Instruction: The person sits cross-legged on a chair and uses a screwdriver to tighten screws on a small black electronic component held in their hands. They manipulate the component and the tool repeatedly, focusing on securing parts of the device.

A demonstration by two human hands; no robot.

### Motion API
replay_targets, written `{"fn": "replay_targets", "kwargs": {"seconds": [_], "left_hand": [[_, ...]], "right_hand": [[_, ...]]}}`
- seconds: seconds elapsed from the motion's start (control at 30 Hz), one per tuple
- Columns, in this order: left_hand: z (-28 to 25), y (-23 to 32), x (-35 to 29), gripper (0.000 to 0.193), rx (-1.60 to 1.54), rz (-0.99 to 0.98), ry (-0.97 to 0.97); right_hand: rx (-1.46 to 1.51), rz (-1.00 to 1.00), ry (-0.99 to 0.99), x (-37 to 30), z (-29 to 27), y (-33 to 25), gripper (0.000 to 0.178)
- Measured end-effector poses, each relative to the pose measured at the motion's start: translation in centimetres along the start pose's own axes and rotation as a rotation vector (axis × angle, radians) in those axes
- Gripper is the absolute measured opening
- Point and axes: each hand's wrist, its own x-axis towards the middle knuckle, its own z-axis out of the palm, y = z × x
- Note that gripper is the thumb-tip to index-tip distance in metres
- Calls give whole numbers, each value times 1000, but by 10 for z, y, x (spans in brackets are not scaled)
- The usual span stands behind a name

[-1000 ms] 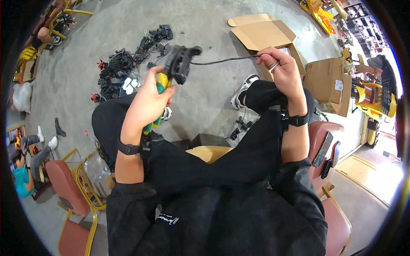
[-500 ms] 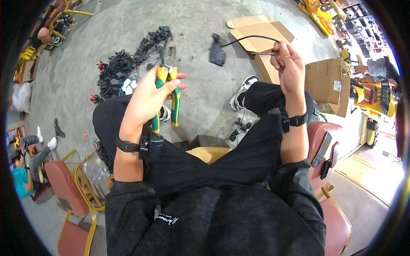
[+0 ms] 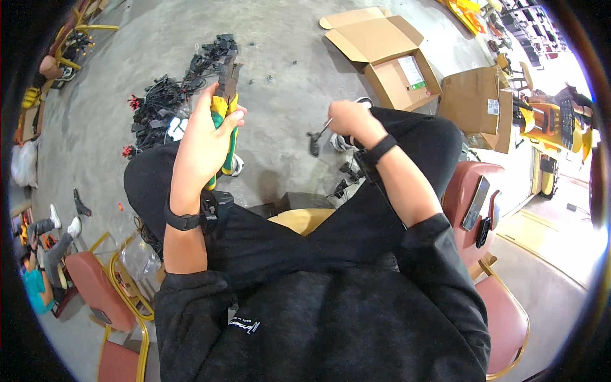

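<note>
My left hand (image 3: 207, 137) grips a pair of pliers (image 3: 224, 108) with green and yellow handles, jaws pointing up and away from me. My right hand (image 3: 349, 118) is lowered over my right knee and pinches a thin wire with a small black connector (image 3: 316, 142) hanging from its end. Several small black connector pieces (image 3: 347, 175) lie on the floor beside my right leg. I sit with both legs in black trousers spread apart.
A tangled pile of black cables with red ends (image 3: 170, 102) lies on the concrete floor ahead left. Open cardboard boxes (image 3: 391, 54) stand ahead right. Red chairs (image 3: 484, 210) are at my right and a red chair (image 3: 95, 286) at my left. Another person's legs (image 3: 48, 242) show at far left.
My right hand came down from in front of me to my right knee, and the long black cable with its plug is gone from it. My left hand raised the pliers.
</note>
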Motion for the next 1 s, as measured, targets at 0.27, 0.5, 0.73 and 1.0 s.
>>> {"fn": "replay_targets", "kwargs": {"seconds": [0.27,0.5,0.73,1.0], "left_hand": [[1,5,2,54,52,21,-9],[0,18,6,54,33,74,-37],[7,8,10,59,41,23,-62],[40,-18,9,41,-563,-64,-58]], "right_hand": [[-227,-89,-703,15,135,5,14],[-232,-120,-494,9,154,50,32],[529,-138,13,33,96,5,29],[1236,-314,-130,-21,-7,-68,45]]}}
